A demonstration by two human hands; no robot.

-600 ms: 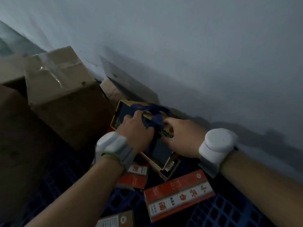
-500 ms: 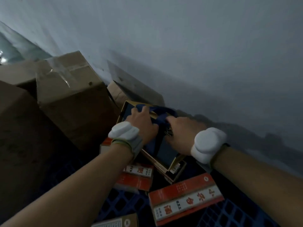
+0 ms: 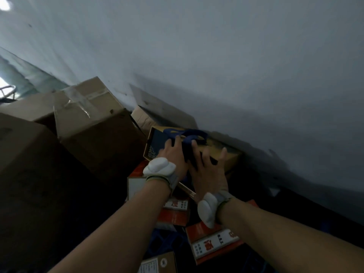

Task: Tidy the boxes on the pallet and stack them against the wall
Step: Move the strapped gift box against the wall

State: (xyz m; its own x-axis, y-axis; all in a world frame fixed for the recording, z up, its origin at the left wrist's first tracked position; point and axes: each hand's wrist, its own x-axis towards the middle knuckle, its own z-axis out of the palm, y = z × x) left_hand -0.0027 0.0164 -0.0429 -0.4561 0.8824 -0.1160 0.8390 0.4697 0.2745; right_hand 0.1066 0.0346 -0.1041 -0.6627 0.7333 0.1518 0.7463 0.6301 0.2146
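Landmark = the navy-and-gold gift box (image 3: 157,142), lying tilted near the base of the pale wall (image 3: 236,56), its far edge close to the wall w/ a gold side face (image 3: 226,154) turned toward it. Both hands sit on the box top: left hand (image 3: 173,154) lies flat, fingers loosely curled onto the dark blue ribbon handle (image 3: 189,134), not clearly closed around it; right hand (image 3: 208,170) is spread wide, fingers splayed and pressing down, gripping nothing that I can see. White pads are strapped on both wrists. Left of the box, a big taped cardboard carton (image 3: 94,123) stands hard up against it, no gap along that edge; further left more brown cartons (image 3: 25,154) fill the side, so no room that way. Behind the box, btwn carton and wall, a smaller tan box (image 3: 141,117) & a flat grey sheet (image 3: 161,107) lean in. Right of the box a dark strip along the wall foot looks open, but too dim to tell what's in it. Nearer than the box, red-and-white cartons (image 3: 214,241) lie loose at angles on the blue pallet (image 3: 163,239); one is half under the left forearm, another (image 3: 157,263) cut off by the bottom edge. The box's near corner is hidden by the wrists. Print on labels unreadable.
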